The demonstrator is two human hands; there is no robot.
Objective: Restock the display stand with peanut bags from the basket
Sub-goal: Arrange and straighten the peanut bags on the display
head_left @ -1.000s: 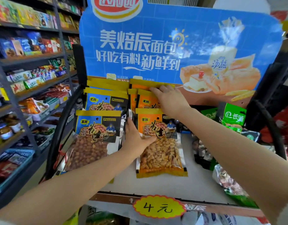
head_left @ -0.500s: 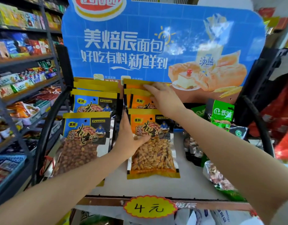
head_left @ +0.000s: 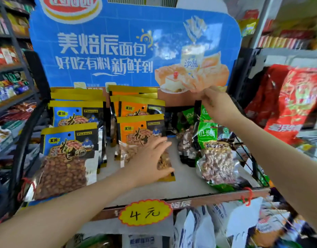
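My left hand [head_left: 150, 161] lies flat, fingers straight, on the front orange peanut bag [head_left: 141, 133], hiding its lower half. Right hand [head_left: 218, 106] is blurred over the green bags [head_left: 207, 133]; grip unclear. Display stand shelf [head_left: 186, 183]: about four blue bags [head_left: 70, 140], four orange, rear ones mostly covered.

Two bare forearms reach in from the bottom corners, both uncovered from the frame edge to the wrist, with no sleeve, watch or bracelet on the stretch in view. The left hand [head_left: 150, 161] is ungloved and shows no ring, its fingers slender and its nails short and unpainted. The right hand [head_left: 217, 106] is likewise ungloved, and motion blur softens its fingertips too much to tell the nails.
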